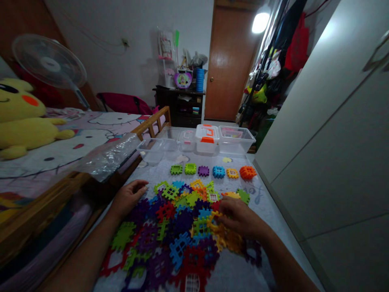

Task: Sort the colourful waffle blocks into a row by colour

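A loose pile of flat, notched plastic building blocks point(184, 221) in purple, blue, green, red and yellow spreads over the table in front of me. At the pile's left edge rests my left hand point(129, 198), its fingers loosely bent, thumb apart, holding nothing. My right hand point(238, 215) is over the right side, fingers curled down among yellow blocks point(229, 239) and a red block point(216, 205). Whatever its fingertips grip is hidden. Beyond the pile stands a row of blocks: green ones point(190, 168), a purple one point(203, 171), a blue one point(218, 172), a yellow one point(232, 173) and an orange cluster point(248, 172).
Clear plastic bins point(237, 142) and a lidded box with orange latches point(207, 142) line the table's far end. A wooden bed rail point(152, 123) runs along the left, a white cabinet point(328, 121) along the right. Plastic wrap point(106, 158) lies by the rail.
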`<state>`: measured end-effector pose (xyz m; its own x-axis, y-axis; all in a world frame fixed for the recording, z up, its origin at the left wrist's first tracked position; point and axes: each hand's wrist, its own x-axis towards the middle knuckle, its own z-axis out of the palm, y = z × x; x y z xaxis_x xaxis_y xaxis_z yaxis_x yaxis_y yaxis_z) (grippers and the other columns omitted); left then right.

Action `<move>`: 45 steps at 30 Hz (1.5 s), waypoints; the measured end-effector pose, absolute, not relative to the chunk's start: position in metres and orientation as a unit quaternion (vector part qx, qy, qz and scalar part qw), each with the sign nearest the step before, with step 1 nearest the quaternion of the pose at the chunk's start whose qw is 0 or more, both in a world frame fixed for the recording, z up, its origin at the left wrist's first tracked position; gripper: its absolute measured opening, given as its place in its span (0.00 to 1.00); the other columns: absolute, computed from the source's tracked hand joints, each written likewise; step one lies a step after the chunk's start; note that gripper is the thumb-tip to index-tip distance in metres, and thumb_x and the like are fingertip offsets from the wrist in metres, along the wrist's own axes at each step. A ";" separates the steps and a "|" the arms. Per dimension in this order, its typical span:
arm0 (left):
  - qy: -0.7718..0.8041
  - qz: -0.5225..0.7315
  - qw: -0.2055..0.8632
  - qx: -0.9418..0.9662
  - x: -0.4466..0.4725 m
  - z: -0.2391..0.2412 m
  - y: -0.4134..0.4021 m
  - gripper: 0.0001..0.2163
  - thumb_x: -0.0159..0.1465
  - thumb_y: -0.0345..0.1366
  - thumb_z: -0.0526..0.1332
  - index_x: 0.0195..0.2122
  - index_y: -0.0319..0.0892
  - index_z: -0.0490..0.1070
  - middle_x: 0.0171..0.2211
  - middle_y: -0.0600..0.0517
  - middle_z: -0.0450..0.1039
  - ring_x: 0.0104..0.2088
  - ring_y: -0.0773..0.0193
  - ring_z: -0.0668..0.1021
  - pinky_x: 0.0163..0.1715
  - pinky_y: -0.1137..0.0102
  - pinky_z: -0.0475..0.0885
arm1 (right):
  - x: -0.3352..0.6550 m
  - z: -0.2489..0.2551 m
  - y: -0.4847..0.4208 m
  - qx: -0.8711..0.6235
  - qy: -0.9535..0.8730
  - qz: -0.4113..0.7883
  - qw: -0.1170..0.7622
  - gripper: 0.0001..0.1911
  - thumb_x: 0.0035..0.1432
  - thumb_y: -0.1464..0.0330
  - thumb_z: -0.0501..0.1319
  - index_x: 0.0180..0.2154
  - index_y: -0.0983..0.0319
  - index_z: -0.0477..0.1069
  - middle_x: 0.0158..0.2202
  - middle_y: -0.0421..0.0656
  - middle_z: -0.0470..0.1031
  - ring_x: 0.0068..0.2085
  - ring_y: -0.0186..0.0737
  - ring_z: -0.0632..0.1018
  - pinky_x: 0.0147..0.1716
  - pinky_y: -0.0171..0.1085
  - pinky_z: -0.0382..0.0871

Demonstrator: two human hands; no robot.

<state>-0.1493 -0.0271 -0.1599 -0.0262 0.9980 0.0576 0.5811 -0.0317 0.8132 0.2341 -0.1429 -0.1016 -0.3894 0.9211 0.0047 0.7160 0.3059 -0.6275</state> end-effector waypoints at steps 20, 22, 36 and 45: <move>0.615 0.353 0.315 0.631 -0.152 -0.164 -0.024 0.24 0.49 0.56 0.63 0.38 0.41 0.76 0.34 0.48 0.81 0.36 0.52 0.81 0.36 0.67 0.75 | 0.287 -0.146 -0.108 -0.684 -0.625 0.177 0.332 0.13 0.55 0.62 0.55 0.34 0.62 0.75 0.37 0.49 0.77 0.40 0.47 0.76 0.43 0.45 0.68; 0.614 0.353 0.317 0.631 -0.152 -0.164 -0.024 0.24 0.49 0.56 0.63 0.38 0.42 0.77 0.34 0.48 0.81 0.36 0.53 0.81 0.37 0.67 0.75 | 0.287 -0.147 -0.107 -0.681 -0.646 0.145 0.313 0.13 0.56 0.63 0.54 0.33 0.61 0.75 0.37 0.49 0.76 0.41 0.47 0.76 0.44 0.45 0.67; 0.615 0.348 0.321 0.631 -0.152 -0.165 -0.025 0.24 0.50 0.56 0.63 0.39 0.41 0.75 0.34 0.48 0.81 0.36 0.53 0.81 0.36 0.66 0.74 | 0.280 -0.138 -0.118 -0.672 -0.710 0.102 0.186 0.24 0.52 0.59 0.64 0.50 0.63 0.73 0.50 0.52 0.71 0.53 0.55 0.69 0.53 0.50 0.63; 0.610 0.348 0.317 0.638 -0.153 -0.165 -0.024 0.24 0.50 0.55 0.63 0.39 0.41 0.76 0.34 0.49 0.81 0.36 0.53 0.81 0.35 0.67 0.75 | 0.275 -0.126 -0.121 -0.670 -0.713 0.150 0.142 0.25 0.53 0.62 0.63 0.52 0.62 0.70 0.53 0.51 0.70 0.56 0.54 0.67 0.56 0.49 0.60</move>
<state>-0.1530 -0.0244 -0.1650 0.0142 0.9983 0.0561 0.5571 -0.0545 0.8286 0.2751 -0.1210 -0.1264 -0.0610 0.9981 0.0013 0.9130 0.0563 -0.4042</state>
